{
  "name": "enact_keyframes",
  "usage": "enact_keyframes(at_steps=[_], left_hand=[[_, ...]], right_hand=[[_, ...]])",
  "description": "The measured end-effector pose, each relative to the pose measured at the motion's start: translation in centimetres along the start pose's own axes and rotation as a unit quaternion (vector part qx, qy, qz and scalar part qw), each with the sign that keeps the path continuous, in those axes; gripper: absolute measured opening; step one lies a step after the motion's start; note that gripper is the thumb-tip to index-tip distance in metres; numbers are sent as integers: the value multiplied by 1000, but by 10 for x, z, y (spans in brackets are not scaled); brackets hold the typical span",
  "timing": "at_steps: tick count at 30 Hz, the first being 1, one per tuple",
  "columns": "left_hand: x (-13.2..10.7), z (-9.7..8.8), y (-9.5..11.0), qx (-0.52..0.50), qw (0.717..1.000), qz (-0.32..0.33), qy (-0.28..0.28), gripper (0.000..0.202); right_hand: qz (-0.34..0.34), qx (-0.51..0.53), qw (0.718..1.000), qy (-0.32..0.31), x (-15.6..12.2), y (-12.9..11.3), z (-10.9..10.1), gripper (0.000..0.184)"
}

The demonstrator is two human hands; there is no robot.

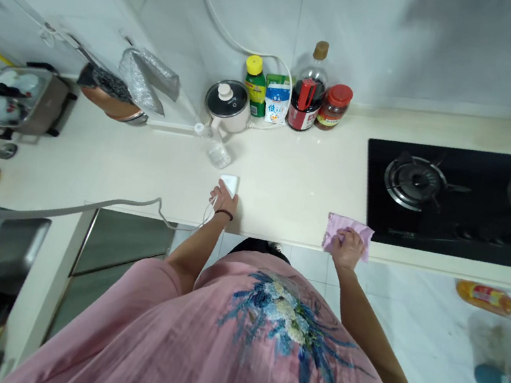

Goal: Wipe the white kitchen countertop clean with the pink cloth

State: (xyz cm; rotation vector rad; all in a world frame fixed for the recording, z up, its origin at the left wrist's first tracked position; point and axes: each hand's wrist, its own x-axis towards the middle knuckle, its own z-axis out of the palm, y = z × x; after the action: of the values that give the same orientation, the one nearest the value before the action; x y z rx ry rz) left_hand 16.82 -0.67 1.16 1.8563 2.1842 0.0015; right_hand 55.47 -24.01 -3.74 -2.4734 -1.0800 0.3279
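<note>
On the cream counter, near its front edge, my left hand has its fingers round the lower end of a small white block that looks like a power bank. A thin white cable hangs by this hand. Further right, a pink cloth lies flat beside the stove's front left corner. My right hand presses on it with bent fingers, gripping part of it. A clear spray bottle lies tilted just beyond my left hand.
A black gas stove fills the right side. Along the wall stand a lidded pot, a green bottle, a soy sauce bottle and a red-lidded jar. A grey cable crosses the left counter and sink side.
</note>
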Motion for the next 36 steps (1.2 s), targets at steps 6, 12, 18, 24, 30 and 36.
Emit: enact_keyframes(at_steps=[6,12,18,24,30,36], left_hand=[[-6,-3,-5,1,999,39,-22,93],[-8,-15,-29,-3,995,79,-53,92],[34,-52,-104,18,998,33,-41,91],[98,-85,-190,15,998,-57,-11,87],[127,-89,-214,7,997,-74,10,89],[121,-66,-154,-112,988,110,-10,105]], right_hand=[[52,-69,995,-55,-16,1,-2,78],[99,-104,984,-104,-23,-8,1,79],[152,-87,983,-52,-16,-55,26,85],[5,-106,977,-183,-35,-198,82,82],[-215,-154,910,-321,-73,-300,129,80],[13,-179,967,-183,-64,-211,89,79]])
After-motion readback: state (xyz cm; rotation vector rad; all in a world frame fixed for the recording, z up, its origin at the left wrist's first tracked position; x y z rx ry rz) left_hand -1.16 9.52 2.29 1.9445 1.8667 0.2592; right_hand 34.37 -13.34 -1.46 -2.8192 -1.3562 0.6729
